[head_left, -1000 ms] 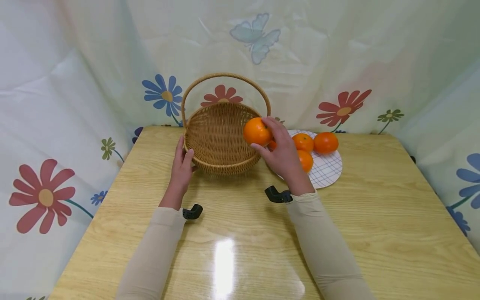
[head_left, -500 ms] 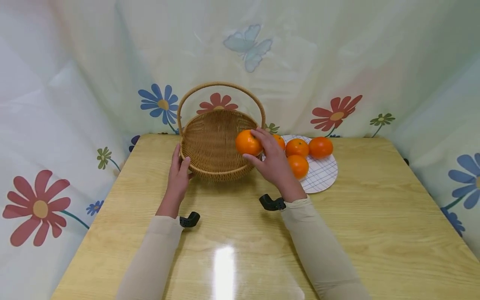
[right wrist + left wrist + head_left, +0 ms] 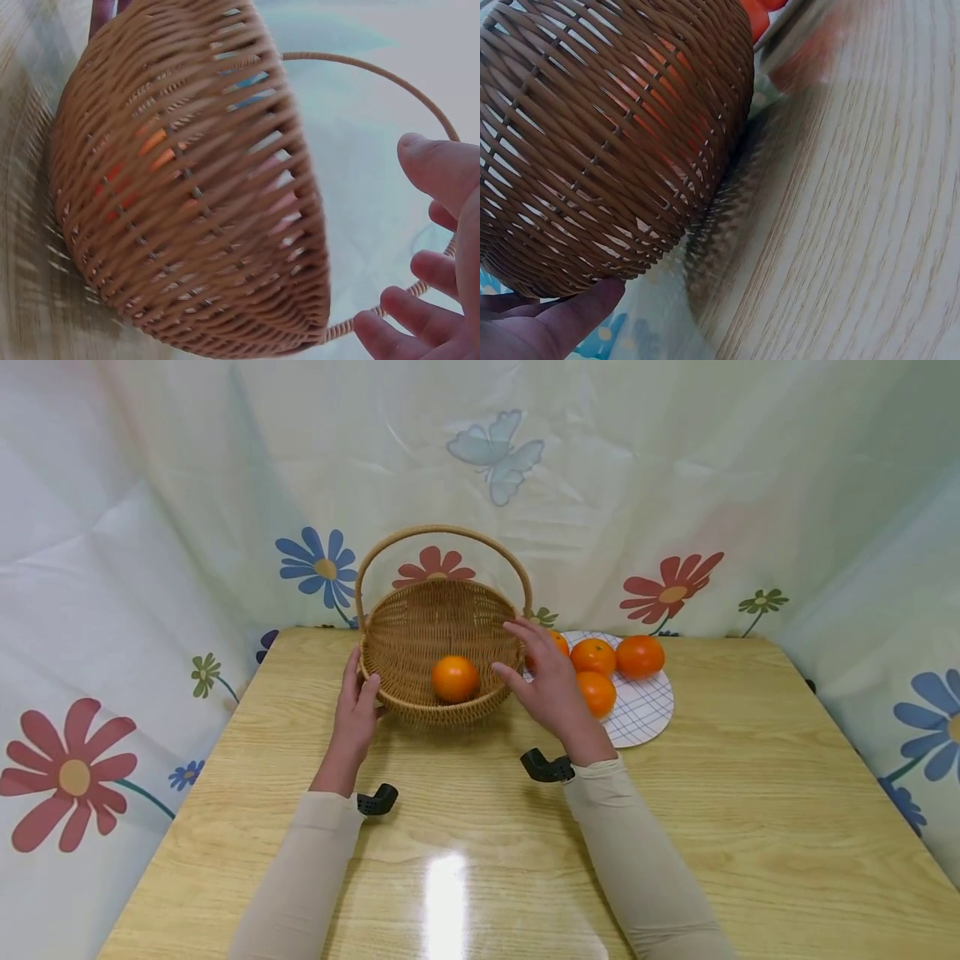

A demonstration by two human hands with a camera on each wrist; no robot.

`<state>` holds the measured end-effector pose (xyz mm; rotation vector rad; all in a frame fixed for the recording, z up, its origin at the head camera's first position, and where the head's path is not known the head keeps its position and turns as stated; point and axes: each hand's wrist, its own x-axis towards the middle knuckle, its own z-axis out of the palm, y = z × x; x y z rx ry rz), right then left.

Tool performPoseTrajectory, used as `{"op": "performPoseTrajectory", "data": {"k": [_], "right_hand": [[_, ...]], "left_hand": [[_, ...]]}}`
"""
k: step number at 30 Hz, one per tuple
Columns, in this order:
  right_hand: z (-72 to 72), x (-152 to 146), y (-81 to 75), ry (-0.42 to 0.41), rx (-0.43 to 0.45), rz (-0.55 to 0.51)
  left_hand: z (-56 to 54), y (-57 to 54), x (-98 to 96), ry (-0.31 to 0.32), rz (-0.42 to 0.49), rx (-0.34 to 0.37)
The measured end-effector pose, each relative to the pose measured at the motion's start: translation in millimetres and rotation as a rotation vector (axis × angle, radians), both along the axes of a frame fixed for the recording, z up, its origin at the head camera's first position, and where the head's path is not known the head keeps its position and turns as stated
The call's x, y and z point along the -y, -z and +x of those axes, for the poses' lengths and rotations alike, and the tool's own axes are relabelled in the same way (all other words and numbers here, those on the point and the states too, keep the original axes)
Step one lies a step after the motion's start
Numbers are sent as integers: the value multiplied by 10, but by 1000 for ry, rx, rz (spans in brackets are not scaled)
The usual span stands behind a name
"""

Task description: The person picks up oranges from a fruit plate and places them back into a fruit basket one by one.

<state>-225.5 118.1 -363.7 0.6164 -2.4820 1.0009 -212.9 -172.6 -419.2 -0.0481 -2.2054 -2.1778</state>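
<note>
A wicker basket (image 3: 435, 627) with a tall arched handle tips toward me near the back of the table. My left hand (image 3: 356, 710) holds its left side, with the thumb by the rim and fingers along the outer wall; in the left wrist view, fingers (image 3: 577, 319) touch the weave. One orange (image 3: 454, 679) lies inside, low near the front rim, and shows through gaps in the right wrist view. Beside the right rim hovers my right hand (image 3: 551, 685), its fingers spread and holding nothing. Several more oranges (image 3: 593, 657) sit on a plate just beyond it.
The white plate (image 3: 645, 714) with a checked pattern stands right of the basket, partly hidden by the right hand. A flowered curtain (image 3: 585, 510) hangs behind the wooden table (image 3: 465, 827) and at both sides.
The right hand has let go of the orange, which now lies in the basket's bottom. The right hand's fingers have spread. My left hand stays on the basket; the view has tilted slightly.
</note>
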Motion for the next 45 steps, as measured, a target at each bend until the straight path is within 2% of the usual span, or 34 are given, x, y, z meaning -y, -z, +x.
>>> {"op": "performPoseTrajectory", "data": {"k": [4,6,12,21,28,33,40,45], "right_hand": [[6,-34,0,18,24,10],[11,-54,-8,17,34,14],[13,-160,-44,1,37,13],[3,-330,-65,-24,169,129],[-7,-427,-101,7,305,209],[-5,-482,-126,16,374,243],[-48,-583,-119,36,421,297],[-68,-670,-100,45,440,317]], "left_hand": [[80,-129,-26,7,2,16],[99,-150,-29,5,7,19],[83,-134,-19,8,41,15],[46,-112,-17,21,23,0],[-68,60,33,-1,29,2],[-84,101,23,-24,16,-15],[-92,98,15,-22,12,-17],[-50,8,16,-6,9,7]]}}
